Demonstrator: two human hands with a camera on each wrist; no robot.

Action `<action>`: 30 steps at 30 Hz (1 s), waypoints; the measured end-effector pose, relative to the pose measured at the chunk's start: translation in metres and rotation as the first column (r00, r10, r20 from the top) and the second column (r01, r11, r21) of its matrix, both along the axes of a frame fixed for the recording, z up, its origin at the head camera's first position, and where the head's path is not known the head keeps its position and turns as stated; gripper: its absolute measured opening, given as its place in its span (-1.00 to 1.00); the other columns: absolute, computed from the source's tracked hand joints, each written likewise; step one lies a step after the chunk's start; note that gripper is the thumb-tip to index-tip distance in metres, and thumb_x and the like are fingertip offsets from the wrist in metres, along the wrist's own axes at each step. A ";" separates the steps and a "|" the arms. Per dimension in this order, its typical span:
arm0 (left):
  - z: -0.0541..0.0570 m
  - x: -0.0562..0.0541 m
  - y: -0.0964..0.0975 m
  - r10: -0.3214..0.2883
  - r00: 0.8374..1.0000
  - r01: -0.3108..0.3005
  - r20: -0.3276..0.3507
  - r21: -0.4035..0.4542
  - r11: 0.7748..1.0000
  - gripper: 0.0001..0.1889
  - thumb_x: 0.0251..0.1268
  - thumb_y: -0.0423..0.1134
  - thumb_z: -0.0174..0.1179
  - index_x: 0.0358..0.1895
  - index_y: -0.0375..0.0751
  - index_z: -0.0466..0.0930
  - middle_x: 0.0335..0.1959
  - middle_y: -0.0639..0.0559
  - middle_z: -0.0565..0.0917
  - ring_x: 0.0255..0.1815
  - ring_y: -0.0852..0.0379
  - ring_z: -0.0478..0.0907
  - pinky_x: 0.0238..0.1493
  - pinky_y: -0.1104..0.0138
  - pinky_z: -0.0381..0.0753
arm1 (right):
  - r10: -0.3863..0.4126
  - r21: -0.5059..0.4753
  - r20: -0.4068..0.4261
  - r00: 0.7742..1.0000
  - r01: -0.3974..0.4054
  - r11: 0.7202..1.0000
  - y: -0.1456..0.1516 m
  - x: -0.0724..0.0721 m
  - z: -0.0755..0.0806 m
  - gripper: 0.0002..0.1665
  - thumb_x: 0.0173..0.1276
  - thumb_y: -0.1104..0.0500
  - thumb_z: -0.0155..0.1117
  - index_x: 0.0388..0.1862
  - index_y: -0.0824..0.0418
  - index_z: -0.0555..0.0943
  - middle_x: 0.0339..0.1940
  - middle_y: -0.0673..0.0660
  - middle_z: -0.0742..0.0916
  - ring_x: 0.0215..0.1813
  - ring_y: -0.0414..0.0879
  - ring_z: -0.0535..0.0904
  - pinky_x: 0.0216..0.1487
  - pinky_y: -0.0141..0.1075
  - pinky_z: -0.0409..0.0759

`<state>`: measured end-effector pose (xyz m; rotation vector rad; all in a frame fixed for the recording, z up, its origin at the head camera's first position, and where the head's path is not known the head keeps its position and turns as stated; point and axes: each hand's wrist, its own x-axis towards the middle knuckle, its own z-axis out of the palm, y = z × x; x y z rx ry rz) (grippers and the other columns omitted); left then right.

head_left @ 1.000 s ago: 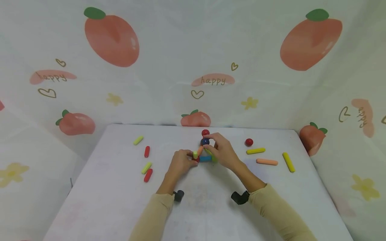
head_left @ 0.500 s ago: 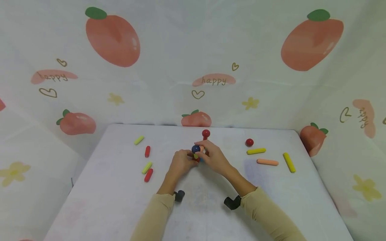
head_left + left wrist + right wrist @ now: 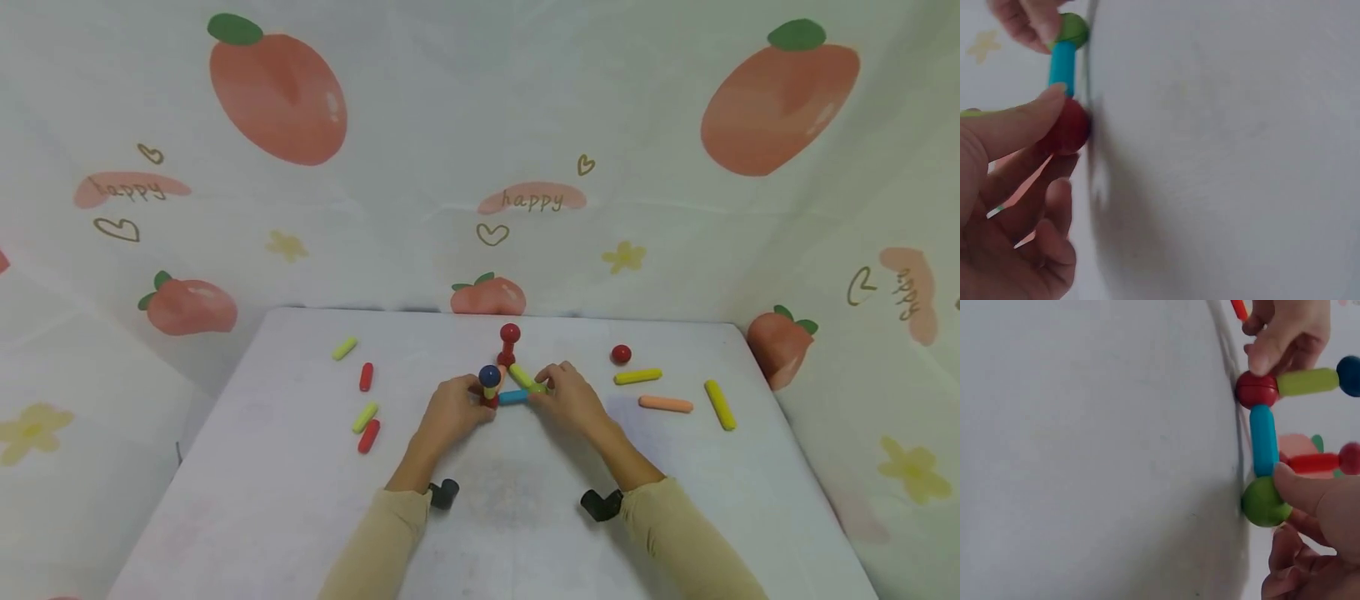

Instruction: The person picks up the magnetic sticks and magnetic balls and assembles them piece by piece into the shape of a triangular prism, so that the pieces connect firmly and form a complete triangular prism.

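Note:
Ball-and-rod building pieces form a flat triangle at mid-table. My left hand (image 3: 452, 408) pinches its near-left red ball (image 3: 1074, 128). With thumb and fingers, my right hand (image 3: 572, 400) holds the green ball (image 3: 1264, 501) at the right corner. A light-blue rod (image 3: 1264, 440) joins these two. A yellow-green rod (image 3: 521, 377) and a partly hidden orange rod (image 3: 502, 379) run to the back red ball (image 3: 506, 360). From the left corner rises a short yellow-green rod (image 3: 1308, 382) topped by a dark blue ball (image 3: 489, 376). A red rod (image 3: 508, 347) stands at the back, bearing another red ball (image 3: 510, 333).
At left lie loose short rods, two yellow-green (image 3: 365, 417) and two red (image 3: 368, 436). On the right are a loose red ball (image 3: 621, 354), two yellow rods (image 3: 720, 405) and an orange rod (image 3: 666, 404). A printed cloth (image 3: 420, 125) hangs behind the white table (image 3: 495, 533).
My right hand carried the dark blue ball left and forward onto the upright yellow-green rod, let go, and moved right to the green ball. The left hand stayed at the red ball.

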<state>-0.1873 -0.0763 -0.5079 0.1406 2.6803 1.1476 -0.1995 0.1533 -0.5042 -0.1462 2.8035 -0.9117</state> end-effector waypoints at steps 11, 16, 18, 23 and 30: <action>0.000 -0.018 -0.005 0.084 0.996 -0.084 -0.001 0.009 0.996 -0.58 0.30 -0.20 0.37 0.22 -0.04 0.62 0.09 0.02 0.71 0.18 -0.01 0.60 0.32 0.04 0.57 | -0.045 -0.113 -0.156 0.987 0.027 0.993 0.016 -0.013 -0.014 -0.59 0.50 0.21 0.25 0.30 0.15 0.58 0.21 0.16 0.70 0.06 0.04 0.65 0.21 -0.03 0.65; -0.004 -0.036 -0.011 0.115 0.993 -0.114 -0.030 0.043 0.993 -0.44 0.32 -0.19 0.37 0.38 -0.05 0.49 0.34 -0.06 0.59 0.47 -0.06 0.45 0.49 -0.03 0.40 | -0.034 -0.163 0.007 0.999 0.035 0.986 -0.003 0.010 -0.010 -0.62 0.37 0.08 0.42 0.10 0.17 0.59 -0.17 0.09 0.69 -0.21 -0.07 0.55 -0.14 -0.24 0.61; -0.006 -0.043 -0.014 0.100 0.995 -0.099 -0.013 0.058 0.993 -0.42 0.31 -0.18 0.38 0.39 -0.04 0.48 0.36 -0.05 0.58 0.48 -0.07 0.43 0.51 -0.05 0.37 | 0.001 -0.168 0.035 0.999 0.005 0.986 -0.014 0.019 -0.012 -0.57 0.29 0.01 0.50 0.02 0.15 0.59 -0.28 0.05 0.66 -0.26 -0.10 0.52 -0.21 -0.30 0.56; -0.008 -0.051 -0.019 0.022 1.000 -0.022 0.004 0.072 0.997 -0.49 0.33 -0.21 0.36 0.33 -0.13 0.55 0.27 -0.08 0.66 0.38 -0.09 0.51 0.50 -0.06 0.38 | -0.006 -0.141 -0.027 1.000 0.002 0.990 -0.034 0.030 -0.020 -0.51 0.16 -0.13 0.58 -0.14 0.10 0.57 -0.40 0.00 0.60 -0.34 -0.13 0.48 -0.32 -0.33 0.47; -0.007 -0.043 -0.014 0.018 1.000 -0.018 -0.012 0.017 1.000 -0.63 0.32 -0.18 0.36 0.15 -0.17 0.64 0.09 -0.06 0.72 0.15 -0.03 0.59 0.35 0.00 0.52 | -0.016 -0.122 -0.037 0.999 0.011 0.992 -0.022 0.025 -0.018 -0.66 0.28 -0.02 0.51 -0.12 0.11 0.62 -0.28 0.02 0.70 -0.24 -0.11 0.57 -0.17 -0.22 0.62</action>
